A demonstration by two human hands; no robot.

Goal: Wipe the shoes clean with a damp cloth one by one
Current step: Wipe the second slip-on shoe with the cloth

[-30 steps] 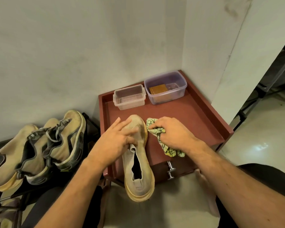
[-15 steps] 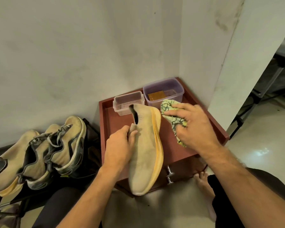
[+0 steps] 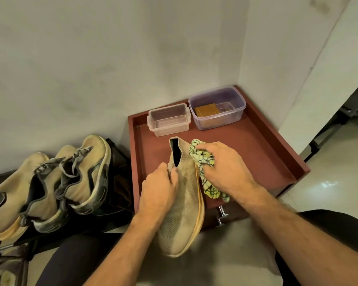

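Note:
A beige knit slip-on shoe (image 3: 183, 205) with an orange sole edge lies on its side over the front of the red-brown tray table (image 3: 256, 149), toe toward me. My left hand (image 3: 158, 189) pinches the shoe's collar next to its opening. My right hand (image 3: 225, 166) grips a bunched green-and-white patterned cloth (image 3: 203, 159) and presses it against the shoe's upper side near the heel. A tail of the cloth hangs down past the sole.
Two clear plastic boxes stand at the tray's back: a small one (image 3: 168, 120) and a larger one (image 3: 217, 108) holding a brown block. Three more beige shoes (image 3: 50, 182) sit on a dark rack at the left. Walls close in behind and at the right.
The shoe was turned round and onto its side, toe now toward me. My right hand with the cloth came down from near the boxes onto the shoe's heel side.

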